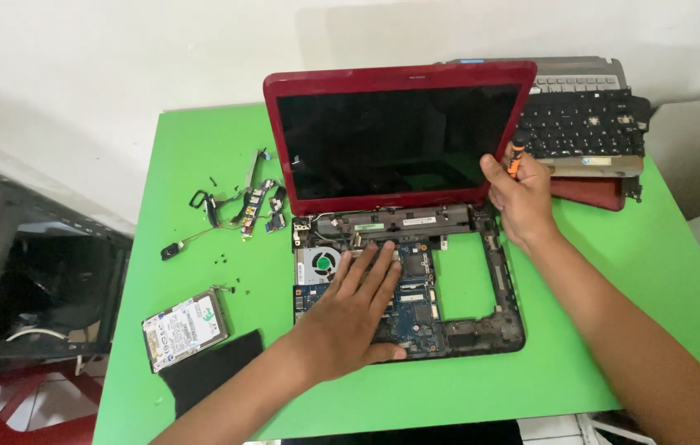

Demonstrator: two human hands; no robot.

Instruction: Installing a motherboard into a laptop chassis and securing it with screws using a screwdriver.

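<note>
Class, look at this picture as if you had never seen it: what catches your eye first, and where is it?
First comes the red laptop, its dark screen upright at the back of the bright green table, its opened base showing a blue circuit board and a fan. The left hand lies flat on that board; the right hand holds an orange-tipped screwdriver by the screen's right edge. A loose hard drive lies at front left.

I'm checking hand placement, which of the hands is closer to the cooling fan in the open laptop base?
Left. The left hand lies flat on the circuit board, fingertips right beside the cooling fan. The right hand holds an orange-handled screwdriver at the screen's lower right corner, well away from it.
</note>
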